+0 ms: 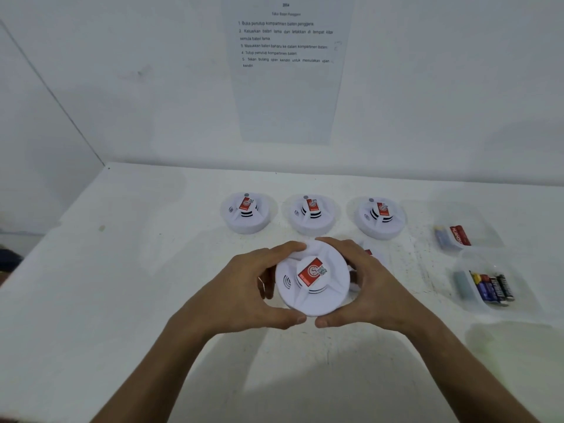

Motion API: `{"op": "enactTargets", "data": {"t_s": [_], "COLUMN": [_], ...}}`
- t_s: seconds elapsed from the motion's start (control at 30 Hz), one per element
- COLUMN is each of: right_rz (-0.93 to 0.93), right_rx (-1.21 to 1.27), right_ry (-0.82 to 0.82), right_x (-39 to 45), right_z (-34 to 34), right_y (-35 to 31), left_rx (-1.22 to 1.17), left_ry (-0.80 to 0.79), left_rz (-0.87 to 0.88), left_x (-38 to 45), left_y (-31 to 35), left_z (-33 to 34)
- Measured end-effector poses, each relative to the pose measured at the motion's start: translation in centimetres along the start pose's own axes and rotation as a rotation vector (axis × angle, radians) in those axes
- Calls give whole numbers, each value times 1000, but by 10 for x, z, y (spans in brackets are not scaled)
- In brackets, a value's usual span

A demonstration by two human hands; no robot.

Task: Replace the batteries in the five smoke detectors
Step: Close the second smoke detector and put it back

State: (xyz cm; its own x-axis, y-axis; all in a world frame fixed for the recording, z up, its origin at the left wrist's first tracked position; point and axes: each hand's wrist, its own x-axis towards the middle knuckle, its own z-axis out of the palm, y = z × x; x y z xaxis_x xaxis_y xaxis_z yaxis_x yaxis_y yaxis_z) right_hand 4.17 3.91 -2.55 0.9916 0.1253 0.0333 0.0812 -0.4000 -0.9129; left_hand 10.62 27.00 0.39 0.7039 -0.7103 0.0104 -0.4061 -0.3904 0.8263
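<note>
Head view shows both hands gripping one white smoke detector (pixel 311 282) by its rim, face up with the red label showing, close in front of the person over the white surface (pixel 122 270). On the left hand (pixel 253 288) the fingers (pixel 287 248) curl over the far edge and the thumb presses the near edge; the right hand (pixel 366 285) mirrors it, so the two hands clasp the disc between them. Three more detectors (pixel 311 213) sit in a row farther back, all face up and closed, and a fifth detector (pixel 370 254) is mostly hidden behind the right hand. Judging by this, the job looks to be early: no back cover is visibly off, and which units already have fresh cells cannot be told. The held one probably needs turning over to reach its battery cover. Off to the right lie two clear trays: the far tray (pixel 427 215) holds a few batteries, one red and one bluish, while the near tray (pixel 470 303) holds several dark ones lying side by side. An instruction sheet (pixel 287 71) hangs on the wall.
</note>
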Motion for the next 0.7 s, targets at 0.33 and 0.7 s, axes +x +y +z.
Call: {"op": "enactTargets", "data": {"t_s": [0.33,0.7], "right_rz": [-14,-10], "right_rx": [41,46], "right_ry": [-32,-34], "right_x": [2,2], "right_z": [0,3], "right_y": [-8,-6], "left_rx": [-24,-51], "left_ry": [8,-6], "left_rz": [25,26], "left_x": [4,2], "left_y": [0,1], "left_z": [-2,-3]}}
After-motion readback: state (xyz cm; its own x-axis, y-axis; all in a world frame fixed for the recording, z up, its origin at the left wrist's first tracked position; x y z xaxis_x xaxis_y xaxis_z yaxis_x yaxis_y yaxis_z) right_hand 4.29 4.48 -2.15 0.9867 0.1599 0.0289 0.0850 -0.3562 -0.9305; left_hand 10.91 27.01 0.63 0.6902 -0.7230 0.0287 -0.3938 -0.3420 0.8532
